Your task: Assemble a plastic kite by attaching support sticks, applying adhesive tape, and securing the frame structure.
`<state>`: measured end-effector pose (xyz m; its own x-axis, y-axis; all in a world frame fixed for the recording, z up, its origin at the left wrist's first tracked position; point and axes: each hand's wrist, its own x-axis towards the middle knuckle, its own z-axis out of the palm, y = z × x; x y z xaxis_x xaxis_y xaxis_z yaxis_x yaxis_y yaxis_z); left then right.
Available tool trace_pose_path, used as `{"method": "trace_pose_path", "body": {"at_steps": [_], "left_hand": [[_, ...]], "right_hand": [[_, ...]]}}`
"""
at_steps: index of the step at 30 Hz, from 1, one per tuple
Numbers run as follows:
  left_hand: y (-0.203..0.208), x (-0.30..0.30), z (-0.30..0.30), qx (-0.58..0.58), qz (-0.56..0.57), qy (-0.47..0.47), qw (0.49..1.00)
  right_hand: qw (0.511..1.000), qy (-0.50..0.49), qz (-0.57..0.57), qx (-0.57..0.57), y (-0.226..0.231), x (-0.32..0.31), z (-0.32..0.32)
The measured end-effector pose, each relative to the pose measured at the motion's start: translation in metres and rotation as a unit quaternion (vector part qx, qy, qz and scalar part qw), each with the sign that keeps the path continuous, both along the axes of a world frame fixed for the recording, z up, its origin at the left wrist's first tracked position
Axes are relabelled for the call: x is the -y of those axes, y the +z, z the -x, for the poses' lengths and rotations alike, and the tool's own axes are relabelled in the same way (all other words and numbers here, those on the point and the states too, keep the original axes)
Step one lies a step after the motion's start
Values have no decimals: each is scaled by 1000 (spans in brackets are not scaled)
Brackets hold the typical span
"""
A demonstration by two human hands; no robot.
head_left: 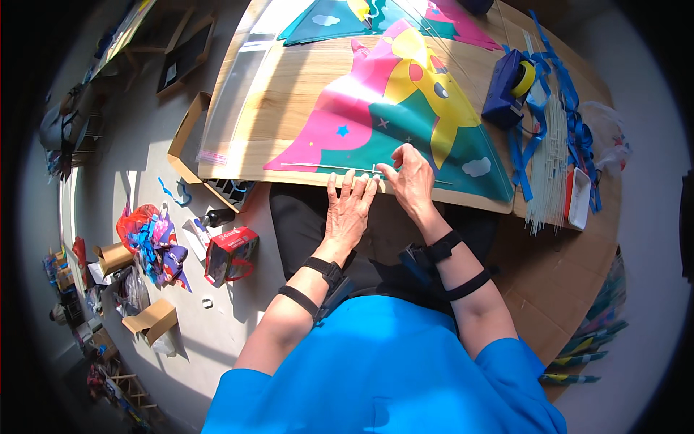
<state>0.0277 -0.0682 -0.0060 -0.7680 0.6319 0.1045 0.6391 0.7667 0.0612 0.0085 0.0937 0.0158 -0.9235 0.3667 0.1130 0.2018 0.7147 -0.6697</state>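
Observation:
A pink, green and yellow kite sheet (347,101), printed with a cartoon figure, stars and clouds, lies across the wooden table (267,94) with one edge toward me. Along that near edge runs a thin white rod (318,167). My left hand (348,212) rests on the edge with its fingers stretched out, their tips at the rod. Just right of it, my right hand (412,182) has thumb and forefinger closed near a small white piece at the rod. What sits between those fingertips is too small to make out.
At the right stand a blue tape dispenser (500,92), blue ribbons (569,83), a bundle of thin white rods (548,163) and a red-and-white tray (577,201). More kite sheets (325,23) lie at the far edge. A cardboard box (189,137) and red bag (230,253) are left.

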Motion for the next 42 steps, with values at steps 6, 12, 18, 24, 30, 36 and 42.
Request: {"method": "trace_pose_path", "body": {"at_steps": [6, 12, 18, 24, 30, 36, 42], "left_hand": [[3, 2, 2, 10, -11, -10, 1000], [16, -3, 7, 21, 3, -31, 999], [18, 5, 6, -23, 31, -40, 998], [20, 0, 13, -24, 29, -81, 996], [25, 2, 12, 9, 15, -71, 997], [25, 4, 11, 48, 6, -71, 996], [25, -1, 13, 43, 12, -79, 996]], "right_hand": [[990, -7, -32, 139, -5, -3, 21], [990, -80, 39, 109, -10, -9, 29], [951, -231, 165, -125, 0, -87, -4], [934, -329, -10, -138, 27, -245, 19], [907, -312, 269, 84, 49, -270, 55], [792, -332, 507, -72, 40, -246, 37], [713, -304, 630, -52, 9, -231, 20]]}}
